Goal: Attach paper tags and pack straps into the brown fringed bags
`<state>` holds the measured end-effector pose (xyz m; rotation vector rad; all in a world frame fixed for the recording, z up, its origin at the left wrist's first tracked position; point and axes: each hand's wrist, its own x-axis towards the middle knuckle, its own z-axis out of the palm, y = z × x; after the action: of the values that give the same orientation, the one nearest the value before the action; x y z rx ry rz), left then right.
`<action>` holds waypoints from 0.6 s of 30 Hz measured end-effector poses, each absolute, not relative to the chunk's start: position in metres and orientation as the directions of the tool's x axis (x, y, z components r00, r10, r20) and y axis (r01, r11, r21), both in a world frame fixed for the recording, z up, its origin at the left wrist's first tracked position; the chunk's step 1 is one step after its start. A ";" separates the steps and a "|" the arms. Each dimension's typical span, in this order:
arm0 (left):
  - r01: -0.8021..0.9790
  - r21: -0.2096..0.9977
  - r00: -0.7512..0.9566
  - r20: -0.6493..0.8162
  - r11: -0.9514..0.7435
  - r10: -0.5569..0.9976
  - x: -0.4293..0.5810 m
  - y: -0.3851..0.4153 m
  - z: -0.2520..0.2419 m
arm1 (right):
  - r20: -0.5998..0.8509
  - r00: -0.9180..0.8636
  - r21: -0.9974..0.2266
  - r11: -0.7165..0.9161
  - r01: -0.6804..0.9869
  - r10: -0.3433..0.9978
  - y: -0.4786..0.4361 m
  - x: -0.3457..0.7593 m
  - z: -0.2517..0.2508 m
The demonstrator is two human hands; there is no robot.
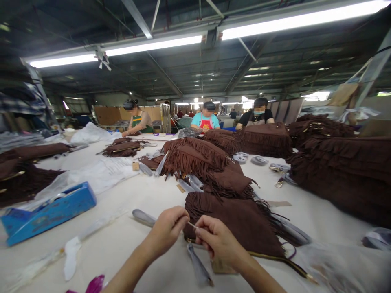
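My left hand [171, 224] and my right hand [217, 239] are close together, both with fingers pinched. A short, thin pale cord [192, 225] stretches between their fingertips; its exact kind is too small to tell. Just beyond and under them lies a dark brown fringed bag [235, 219] with a gold zipper along its near edge. Partly hidden below my right hand is a brown card tag [224, 267]. A grey plastic-wrapped strap [198, 264] lies below the cord, and another grey wrapped piece [143, 217] sits beside my left hand.
A blue tape dispenser [51, 209] stands on the white table [116, 236] at left. More fringed brown bags [198, 158] are piled ahead, with a large stack [342, 175] at right. Clear plastic [345, 264] lies near right. Several people work across the table.
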<state>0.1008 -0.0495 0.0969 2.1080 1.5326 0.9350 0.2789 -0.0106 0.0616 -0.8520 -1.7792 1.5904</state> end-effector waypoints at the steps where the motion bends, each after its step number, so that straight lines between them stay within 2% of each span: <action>1: 0.690 0.636 0.210 0.280 -0.345 0.937 0.095 -0.049 0.094 | 0.054 -0.603 -0.983 0.148 0.108 0.796 -0.005 0.281 0.060; 4: 0.738 0.557 0.305 0.229 -0.381 0.924 0.080 -0.046 0.077 | 0.181 -0.586 -0.924 0.340 0.173 0.790 0.011 0.288 0.056; 7: 0.835 0.407 0.317 0.192 -0.369 0.929 0.075 -0.041 0.057 | 0.229 -0.598 -0.884 0.421 0.202 0.768 0.018 0.286 0.052; 13: 0.919 0.231 0.286 0.169 -0.320 0.943 0.072 -0.033 0.046 | 0.222 -0.587 -0.814 0.479 0.329 0.779 0.018 0.274 0.039; 18: 0.946 0.209 0.226 0.115 -0.246 0.967 0.069 -0.034 0.050 | 0.183 -0.556 -0.826 0.434 0.359 0.810 0.019 0.273 0.034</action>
<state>0.0688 -0.0345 0.0498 2.3845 1.8673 0.3366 0.2732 0.0187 0.0342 -0.9806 -2.1148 1.0229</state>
